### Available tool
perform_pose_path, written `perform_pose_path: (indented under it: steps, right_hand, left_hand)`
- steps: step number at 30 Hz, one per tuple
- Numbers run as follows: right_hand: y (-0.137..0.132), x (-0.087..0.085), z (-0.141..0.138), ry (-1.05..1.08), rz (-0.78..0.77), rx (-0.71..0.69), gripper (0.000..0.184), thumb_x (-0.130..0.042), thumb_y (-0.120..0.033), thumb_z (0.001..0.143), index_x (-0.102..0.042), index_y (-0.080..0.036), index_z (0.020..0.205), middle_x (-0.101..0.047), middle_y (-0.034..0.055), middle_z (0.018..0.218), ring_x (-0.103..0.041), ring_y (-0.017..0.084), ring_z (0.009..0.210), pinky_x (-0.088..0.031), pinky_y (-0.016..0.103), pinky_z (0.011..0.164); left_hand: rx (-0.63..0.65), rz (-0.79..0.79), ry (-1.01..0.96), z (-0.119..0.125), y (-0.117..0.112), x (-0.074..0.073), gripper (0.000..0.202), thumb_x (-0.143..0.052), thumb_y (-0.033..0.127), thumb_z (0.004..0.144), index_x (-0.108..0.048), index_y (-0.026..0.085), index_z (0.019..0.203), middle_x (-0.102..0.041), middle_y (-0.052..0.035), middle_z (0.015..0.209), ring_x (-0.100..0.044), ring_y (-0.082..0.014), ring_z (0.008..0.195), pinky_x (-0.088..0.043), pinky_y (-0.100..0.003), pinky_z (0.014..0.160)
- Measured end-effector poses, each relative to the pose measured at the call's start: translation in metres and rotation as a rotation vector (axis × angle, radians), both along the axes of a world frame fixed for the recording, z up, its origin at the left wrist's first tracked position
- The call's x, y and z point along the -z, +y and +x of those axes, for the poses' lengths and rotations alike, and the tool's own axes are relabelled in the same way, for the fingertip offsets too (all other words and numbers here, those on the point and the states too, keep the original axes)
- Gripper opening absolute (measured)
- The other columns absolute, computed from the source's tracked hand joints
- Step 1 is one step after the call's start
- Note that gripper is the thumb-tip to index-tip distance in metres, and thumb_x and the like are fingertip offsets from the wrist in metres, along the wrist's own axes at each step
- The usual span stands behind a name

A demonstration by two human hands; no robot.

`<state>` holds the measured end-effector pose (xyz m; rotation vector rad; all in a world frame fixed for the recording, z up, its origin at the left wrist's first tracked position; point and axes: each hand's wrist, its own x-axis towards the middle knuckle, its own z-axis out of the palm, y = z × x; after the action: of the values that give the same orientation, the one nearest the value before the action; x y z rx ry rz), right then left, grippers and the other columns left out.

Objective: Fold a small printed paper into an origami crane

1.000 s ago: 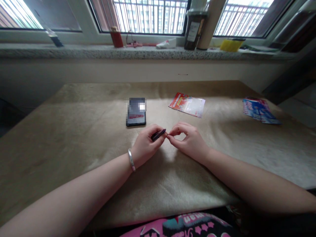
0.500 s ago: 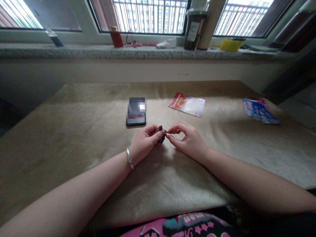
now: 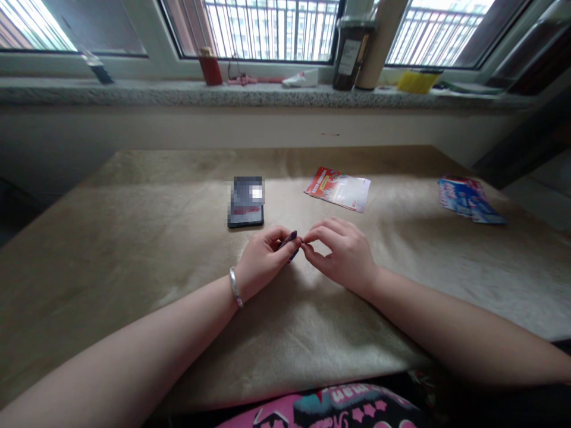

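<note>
The left hand (image 3: 263, 261) has its fingers closed on a small dark thing (image 3: 291, 241), just above the middle of the table (image 3: 134, 238). The right hand (image 3: 345, 255) pinches the thing's end with thumb and finger. A phone (image 3: 245, 208) lies just behind the hands. A red packet (image 3: 338, 189) and a blue packet (image 3: 468, 199) lie farther off, the blue one near the right edge. The table runs wide on the left.

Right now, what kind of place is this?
Probably a room in someone's home, likely a flat. A tan cloth-covered table sits under a speckled grey stone windowsill holding a small red container and dark jar, and the railed windows face tall apartment blocks.
</note>
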<state>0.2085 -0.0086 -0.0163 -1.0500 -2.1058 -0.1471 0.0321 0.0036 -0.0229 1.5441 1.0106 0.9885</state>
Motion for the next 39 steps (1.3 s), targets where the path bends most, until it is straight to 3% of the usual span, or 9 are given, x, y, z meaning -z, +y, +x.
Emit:
perform_pose_path:
  steps: [11, 22, 30, 35, 39]
  right_hand:
    - [0.002, 0.001, -0.004, 0.242, -0.323, -0.096, 0.016, -0.058, -0.021, 0.08, -0.053, -0.02, 0.066, -0.058, 0.0, 0.068, -0.055, 0.014, 0.069, -0.042, 0.027, 0.065]
    - [0.003, 0.003, -0.005, 0.335, -0.416, -0.156, 0.013, -0.062, -0.015, 0.075, -0.054, -0.02, 0.065, -0.056, -0.0017, 0.067, -0.053, 0.012, 0.068, -0.041, 0.025, 0.064]
    - [0.006, 0.005, -0.003, 0.336, -0.503, -0.139, 0.01, -0.06, -0.025, 0.081, -0.06, -0.019, 0.073, -0.061, 0.0005, 0.07, -0.055, 0.013, 0.07, -0.043, 0.027, 0.065]
    - [0.008, 0.011, -0.005, 0.283, -0.602, -0.188, 0.014, -0.067, -0.03, 0.075, -0.061, -0.019, 0.078, -0.058, 0.0012, 0.077, -0.055, 0.013, 0.073, -0.043, 0.024, 0.059]
    - [0.01, 0.013, -0.005, 0.28, -0.583, -0.176, 0.008, -0.063, -0.026, 0.078, -0.061, -0.019, 0.075, -0.058, 0.0009, 0.075, -0.054, 0.013, 0.073, -0.043, 0.024, 0.06]
  left_hand:
    - [-0.028, 0.118, 0.091, 0.0, 0.0, 0.001, 0.028, -0.062, 0.04, 0.078, -0.055, 0.015, 0.069, -0.049, 0.0038, 0.06, -0.041, -0.008, 0.055, -0.034, -0.019, 0.051]
    - [-0.015, 0.172, 0.198, -0.002, 0.003, 0.001, 0.024, -0.058, 0.038, 0.08, -0.056, 0.016, 0.069, -0.049, 0.0038, 0.061, -0.043, -0.009, 0.057, -0.035, -0.02, 0.055]
    - [0.006, -0.015, -0.019, -0.001, 0.004, -0.002, 0.035, -0.065, 0.05, 0.074, -0.062, 0.015, 0.075, -0.053, 0.0015, 0.066, -0.047, -0.0095, 0.058, -0.039, -0.02, 0.053]
    - [-0.023, 0.067, -0.05, -0.003, 0.007, -0.002, 0.029, -0.069, 0.044, 0.072, -0.069, 0.015, 0.071, -0.056, -0.0026, 0.081, -0.055, -0.013, 0.075, -0.046, -0.023, 0.068]
    - [0.039, -0.014, -0.127, -0.002, 0.006, -0.001, 0.029, -0.07, 0.042, 0.074, -0.067, 0.014, 0.083, -0.061, -0.0029, 0.083, -0.058, -0.0139, 0.078, -0.047, -0.024, 0.072]
